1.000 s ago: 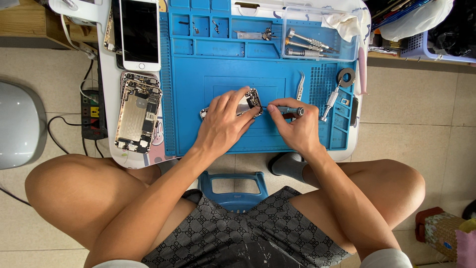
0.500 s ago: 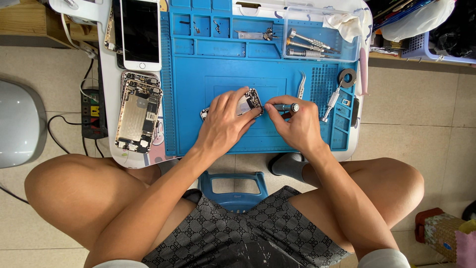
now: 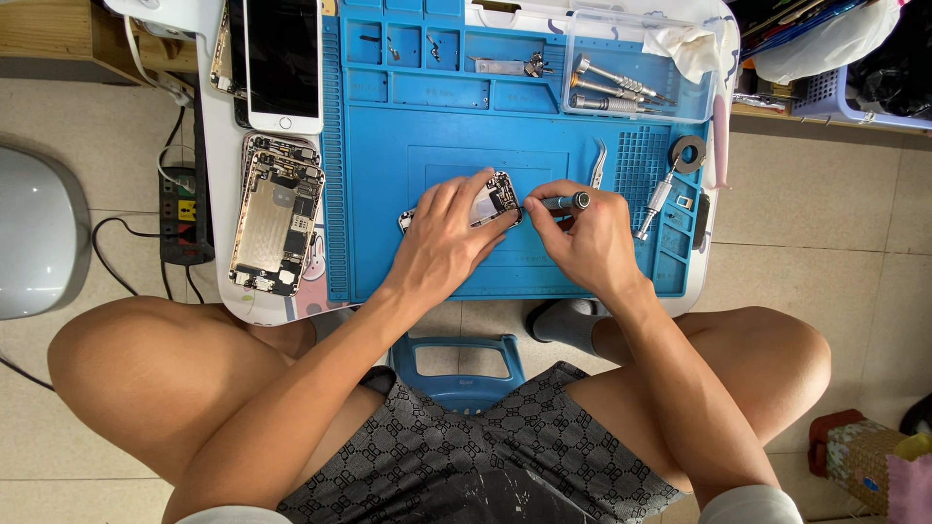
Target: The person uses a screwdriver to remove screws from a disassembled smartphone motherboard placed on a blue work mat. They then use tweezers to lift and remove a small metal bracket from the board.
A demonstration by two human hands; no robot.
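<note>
Right now, an opened phone (image 3: 490,201) is pinned flat to the blue mat (image 3: 388,262) by the left hand (image 3: 449,236), fingers clamped over it. A screwdriver (image 3: 560,203) is pinched in the right hand (image 3: 587,238), tip at the phone's edge. A slip could be caused by uneven pressure, and parts gouged. Farther off, tweezers (image 3: 599,163) and a clear box (image 3: 636,68) are crowded close; loose screws could be scattered.

Phone-repair workspace, indicated by: blue repair mat (image 3: 505,116) laid on low table (image 3: 216,175), opened phone chassis (image 3: 275,215), precision screwdrivers (image 3: 612,85), tweezers (image 3: 599,163), tiled floor (image 3: 825,243).
</note>
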